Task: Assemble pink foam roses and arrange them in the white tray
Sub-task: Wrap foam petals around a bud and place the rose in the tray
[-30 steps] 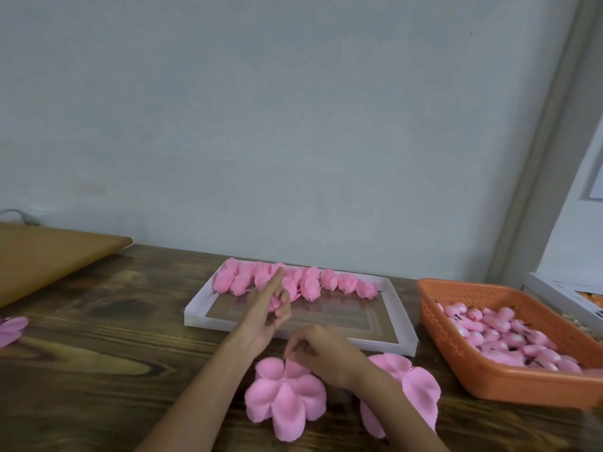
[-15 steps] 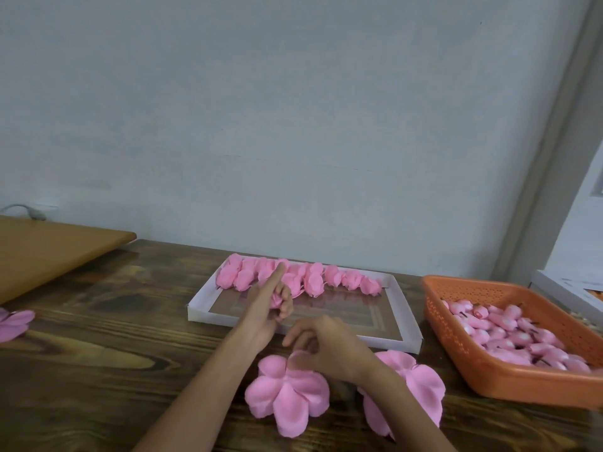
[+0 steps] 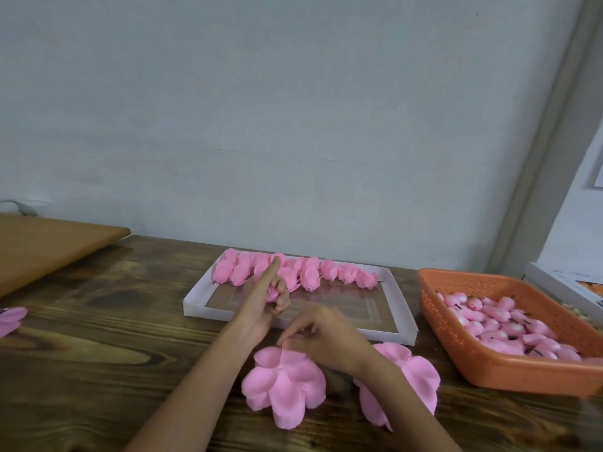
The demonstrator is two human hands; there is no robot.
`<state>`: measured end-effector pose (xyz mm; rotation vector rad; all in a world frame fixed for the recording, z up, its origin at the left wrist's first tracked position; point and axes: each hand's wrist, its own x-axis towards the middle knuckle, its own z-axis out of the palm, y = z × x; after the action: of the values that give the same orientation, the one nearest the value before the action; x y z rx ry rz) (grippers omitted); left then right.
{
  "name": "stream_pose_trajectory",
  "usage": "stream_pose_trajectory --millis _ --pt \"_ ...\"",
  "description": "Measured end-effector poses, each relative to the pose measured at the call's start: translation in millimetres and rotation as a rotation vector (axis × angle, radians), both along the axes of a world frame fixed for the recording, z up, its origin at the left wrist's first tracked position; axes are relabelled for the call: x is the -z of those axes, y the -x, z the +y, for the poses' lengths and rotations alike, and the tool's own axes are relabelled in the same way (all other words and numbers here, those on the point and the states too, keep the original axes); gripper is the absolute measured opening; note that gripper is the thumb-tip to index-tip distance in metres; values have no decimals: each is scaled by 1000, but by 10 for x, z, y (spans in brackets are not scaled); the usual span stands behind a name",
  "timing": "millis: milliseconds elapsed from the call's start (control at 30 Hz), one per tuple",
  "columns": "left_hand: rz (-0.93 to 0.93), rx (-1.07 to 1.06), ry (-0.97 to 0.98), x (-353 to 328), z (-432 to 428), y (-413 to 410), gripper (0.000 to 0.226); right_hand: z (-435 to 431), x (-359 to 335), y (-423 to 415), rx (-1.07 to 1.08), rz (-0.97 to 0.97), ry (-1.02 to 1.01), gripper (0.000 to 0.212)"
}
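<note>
Roses point(image 3: 293, 272) sit in one crowded row along the far edge of the white tray point(image 3: 195, 310), which lies on the dark wooden counter point(image 3: 98, 353) close to the wall. The rest of the tray floor shows bare and glossy.

The left hand point(image 3: 266, 301) is raised over the tray's near rim. Its index finger points straight out toward the row, while the other fingers curl round a small pink bud point(image 3: 272, 293) and hold it against the palm.

The right hand point(image 3: 326, 342) is just beside it, lower and nearer the person. Its fingers are bent, and the thumb and fingertips pinch the far edge of a flat petal piece point(image 3: 287, 384) that lies spread on the counter in front of the tray. A second petal piece point(image 3: 414, 380) lies to the right of the first, partly hidden under the right forearm.

An orange basket point(image 3: 489, 378) stands to the right of the tray, apart from it, and holds a heap of pink buds point(image 3: 509, 326). At the far left edge another pink petal point(image 3: 11, 318) lies on the counter, and beyond it is a lighter wooden board point(image 3: 49, 246).
</note>
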<state>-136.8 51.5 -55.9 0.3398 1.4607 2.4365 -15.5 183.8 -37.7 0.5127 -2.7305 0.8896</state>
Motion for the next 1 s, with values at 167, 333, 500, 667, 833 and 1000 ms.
stream_pose_trajectory --millis 167,333,500,667,833,1000 --pt "-8 23 -63 -8 0 -19 59 33 1 -13 20 -78 20 10" --pt "-19 43 -80 -33 -21 -40 60 11 -49 -52 54 -73 25 2" --pt "-8 52 -106 -25 -17 -28 56 -11 -62 -91 15 -277 146 25" --pt "-3 48 -97 -18 -20 -11 55 -67 -58 -99 9 -282 249 16" --pt "27 9 -163 -61 -30 -22 52 69 -178 -116 110 -249 493 9" --pt "94 -6 -121 -130 -16 -128 39 9 -125 -75 363 -149 699 13"
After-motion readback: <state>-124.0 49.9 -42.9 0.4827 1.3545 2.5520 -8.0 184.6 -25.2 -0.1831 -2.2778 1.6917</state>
